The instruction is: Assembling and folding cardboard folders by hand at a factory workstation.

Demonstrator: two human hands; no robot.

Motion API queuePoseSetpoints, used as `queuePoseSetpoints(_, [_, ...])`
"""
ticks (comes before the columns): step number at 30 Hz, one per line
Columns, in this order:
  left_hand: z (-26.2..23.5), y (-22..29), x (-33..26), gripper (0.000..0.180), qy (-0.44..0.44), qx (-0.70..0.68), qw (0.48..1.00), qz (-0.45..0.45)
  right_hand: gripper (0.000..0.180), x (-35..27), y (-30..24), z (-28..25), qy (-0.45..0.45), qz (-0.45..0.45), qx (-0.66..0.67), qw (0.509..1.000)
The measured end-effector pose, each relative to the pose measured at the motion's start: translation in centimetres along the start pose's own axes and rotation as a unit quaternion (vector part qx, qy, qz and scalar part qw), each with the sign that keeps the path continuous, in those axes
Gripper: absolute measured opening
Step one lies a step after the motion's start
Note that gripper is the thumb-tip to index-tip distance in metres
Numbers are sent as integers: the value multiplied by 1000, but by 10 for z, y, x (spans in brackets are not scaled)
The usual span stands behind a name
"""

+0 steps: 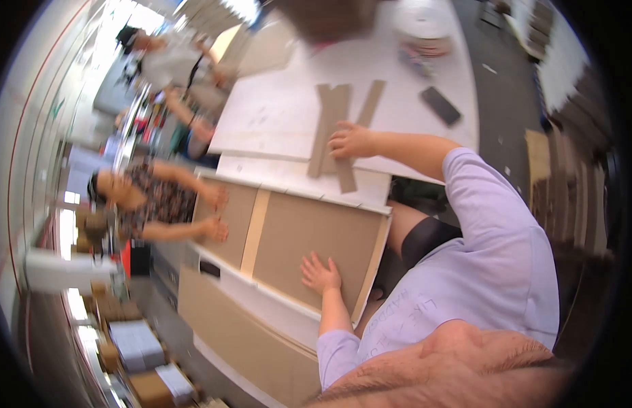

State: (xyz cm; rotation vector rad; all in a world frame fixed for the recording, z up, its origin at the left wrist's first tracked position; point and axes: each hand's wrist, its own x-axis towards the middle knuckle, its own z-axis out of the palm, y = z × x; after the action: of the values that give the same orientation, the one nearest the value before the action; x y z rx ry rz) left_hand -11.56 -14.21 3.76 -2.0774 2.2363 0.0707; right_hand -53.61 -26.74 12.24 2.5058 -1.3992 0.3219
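Observation:
My left hand (320,273) lies flat, fingers spread, on the brown panel (309,234) of a shallow framed piece with pale edges. A light wooden bar (255,231) crosses that piece. My right hand (351,141) is farther up, over the white table, its fingers curled on a brown cardboard strip (346,178). Other cardboard strips (322,129) lie beside and under it; the overlap hides which ones it touches. Across from me, a co-worker's two hands (215,228) rest on the far end of the framed piece.
The white table (275,115) carries a dark phone (441,106) and a white roll (422,20). A large brown panel (241,319) lies beside the framed piece. Another person (176,68) stands at the upper left. Stacked boards (574,183) are at the right, cardboard boxes (135,343) at the lower left.

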Motion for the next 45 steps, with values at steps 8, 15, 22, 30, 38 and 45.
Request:
queuePoseSetpoints(8, [6, -8, -4, 65, 33, 9, 999, 14, 30, -125, -7, -118, 65, 96, -81, 990])
queuePoseSetpoints(15, [5, -1, -4, 65, 8, 2, 1000, 26, 29, -227, 2, -161, 59, 197, -134, 969])
queuePoseSetpoints(22, [18, -5, -4, 66, -14, 18, 1000, -8, 29, -254, 2, -169, 68, 229, -160, 958])
queuePoseSetpoints(30, [10, -1, -7, 67, -20, 15, 1000, 9, 27, -246, 1, -166, 96, 218, -163, 957])
queuePoseSetpoints(38, [0, -3, -17, 65, -32, 49, 998, -24, 28, -236, -4, -162, 107, 194, -157, 962])
queuePoseSetpoints(45, [8, 5, -10, 65, 1, 11, 1000, -1, 25, -234, -10, -161, 149, 167, -167, 960])
